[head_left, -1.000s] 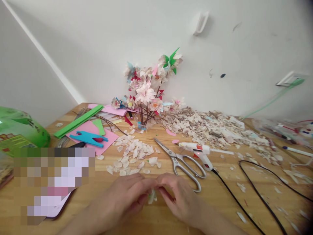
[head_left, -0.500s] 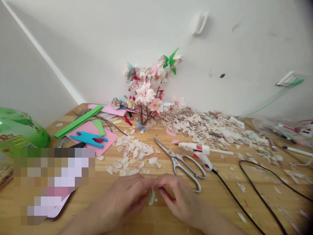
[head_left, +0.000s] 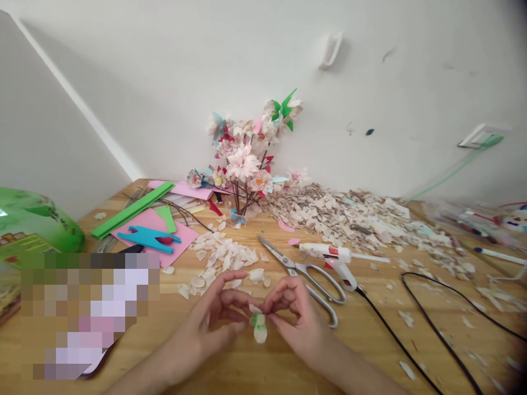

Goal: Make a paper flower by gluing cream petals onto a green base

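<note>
Between my hands is a small flower piece of pale petals with a green centre. My right hand pinches it at its right side between thumb and fingertips. My left hand is curved around the left side with thumb and fingers apart; a fingertip may touch the piece. Just beyond lie loose white petals and a small petal cluster. Silver scissors lie behind my right hand, blades pointing away to the left.
A white glue gun with a black cord lies on the right. Flowers stand in a cup at the back, beside a heap of dry petals. Coloured paper, a blurred-out phone and a green package are left.
My left hand's fingers have spread from the flower piece, which was mostly covered and now shows between my hands. My right hand keeps its pinch. The view has shifted slightly.
</note>
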`<move>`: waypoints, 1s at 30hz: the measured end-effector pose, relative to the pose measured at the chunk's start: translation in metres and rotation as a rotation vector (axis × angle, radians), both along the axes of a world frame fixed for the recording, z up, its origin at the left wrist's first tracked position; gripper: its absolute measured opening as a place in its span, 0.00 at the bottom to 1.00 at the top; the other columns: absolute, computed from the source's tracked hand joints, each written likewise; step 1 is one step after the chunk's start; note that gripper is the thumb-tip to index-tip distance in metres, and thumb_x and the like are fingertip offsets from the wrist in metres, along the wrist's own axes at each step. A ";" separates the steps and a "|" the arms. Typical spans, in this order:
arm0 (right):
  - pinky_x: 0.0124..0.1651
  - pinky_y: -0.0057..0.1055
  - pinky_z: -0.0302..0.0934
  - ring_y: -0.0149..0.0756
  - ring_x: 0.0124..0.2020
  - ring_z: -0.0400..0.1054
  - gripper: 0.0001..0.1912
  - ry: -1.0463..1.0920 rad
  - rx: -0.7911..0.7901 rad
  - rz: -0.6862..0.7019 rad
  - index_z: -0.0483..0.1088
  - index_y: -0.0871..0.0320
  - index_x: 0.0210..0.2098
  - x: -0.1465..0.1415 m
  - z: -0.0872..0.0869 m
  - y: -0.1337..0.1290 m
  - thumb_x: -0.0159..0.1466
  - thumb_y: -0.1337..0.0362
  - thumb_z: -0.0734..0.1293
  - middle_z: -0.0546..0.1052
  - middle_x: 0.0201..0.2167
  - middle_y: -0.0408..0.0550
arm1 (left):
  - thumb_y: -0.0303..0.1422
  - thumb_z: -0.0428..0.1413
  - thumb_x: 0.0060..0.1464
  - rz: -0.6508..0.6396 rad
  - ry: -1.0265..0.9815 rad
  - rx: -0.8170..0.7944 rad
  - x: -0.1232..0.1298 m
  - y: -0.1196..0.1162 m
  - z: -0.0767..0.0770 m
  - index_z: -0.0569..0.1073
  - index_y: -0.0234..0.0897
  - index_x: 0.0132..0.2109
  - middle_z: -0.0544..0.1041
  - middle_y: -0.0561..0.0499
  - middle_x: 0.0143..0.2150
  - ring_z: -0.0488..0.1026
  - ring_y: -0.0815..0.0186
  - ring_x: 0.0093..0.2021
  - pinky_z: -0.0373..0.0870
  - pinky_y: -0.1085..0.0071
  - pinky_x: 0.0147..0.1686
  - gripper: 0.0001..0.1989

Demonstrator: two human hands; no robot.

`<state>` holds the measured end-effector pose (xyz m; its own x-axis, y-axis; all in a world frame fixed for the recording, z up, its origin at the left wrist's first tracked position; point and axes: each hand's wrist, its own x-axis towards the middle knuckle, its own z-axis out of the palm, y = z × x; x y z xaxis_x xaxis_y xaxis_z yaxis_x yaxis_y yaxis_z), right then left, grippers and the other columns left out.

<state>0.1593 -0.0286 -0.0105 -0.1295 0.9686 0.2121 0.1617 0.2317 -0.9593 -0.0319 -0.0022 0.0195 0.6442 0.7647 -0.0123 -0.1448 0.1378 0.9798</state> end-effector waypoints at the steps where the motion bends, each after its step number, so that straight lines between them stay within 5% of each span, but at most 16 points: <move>1: 0.38 0.32 0.66 0.31 0.32 0.70 0.16 0.017 -0.013 -0.001 0.53 0.52 0.37 -0.001 0.000 0.000 0.56 0.74 0.63 0.72 0.29 0.40 | 0.32 0.54 0.50 -0.005 -0.040 -0.050 0.001 0.001 -0.001 0.55 0.44 0.54 0.73 0.46 0.43 0.70 0.61 0.43 0.62 0.60 0.43 0.25; 15: 0.29 0.28 0.64 0.31 0.24 0.71 0.25 0.193 -0.305 -0.043 0.52 0.52 0.32 -0.008 0.010 0.006 0.44 0.73 0.71 0.72 0.20 0.33 | 0.31 0.57 0.47 0.010 -0.089 -0.190 0.003 0.002 -0.005 0.57 0.45 0.53 0.73 0.49 0.38 0.72 0.62 0.39 0.60 0.60 0.42 0.27; 30: 0.24 0.21 0.59 0.28 0.23 0.70 0.27 0.235 -0.464 0.085 0.53 0.52 0.33 -0.006 0.013 0.008 0.41 0.77 0.70 0.73 0.20 0.31 | 0.24 0.57 0.43 -0.062 -0.157 -0.266 0.003 0.005 -0.012 0.58 0.42 0.50 0.77 0.50 0.36 0.74 0.62 0.39 0.62 0.60 0.43 0.26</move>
